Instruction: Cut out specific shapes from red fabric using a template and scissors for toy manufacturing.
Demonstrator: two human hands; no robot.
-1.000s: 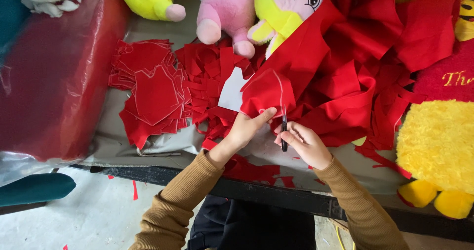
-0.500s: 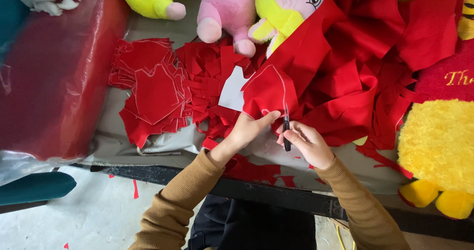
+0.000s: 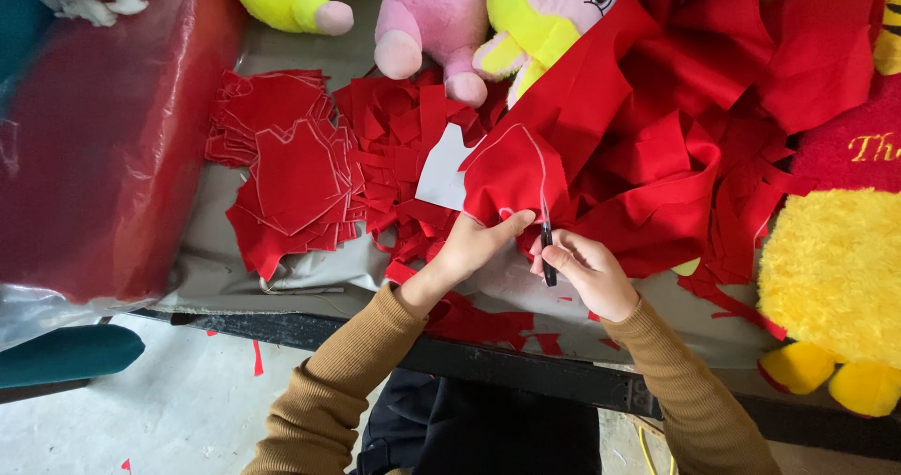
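scissors (image 3: 547,250) sit slightly higher along the chalk line than 0.5 s ago; cut advancing. right hand (image 3: 587,270) fingers clamped on scissors. left hand (image 3: 474,245) pinches the red cloth piece (image 3: 511,170), just right of the cut-piece stack (image 3: 286,170).

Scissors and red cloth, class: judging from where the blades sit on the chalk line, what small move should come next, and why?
Probably one more short snip upward along the pale line. The scissors in the right hand point up at the edge of the red cloth piece, whose marked outline curves on above the blades, while the left hand pinches the cloth beside them.
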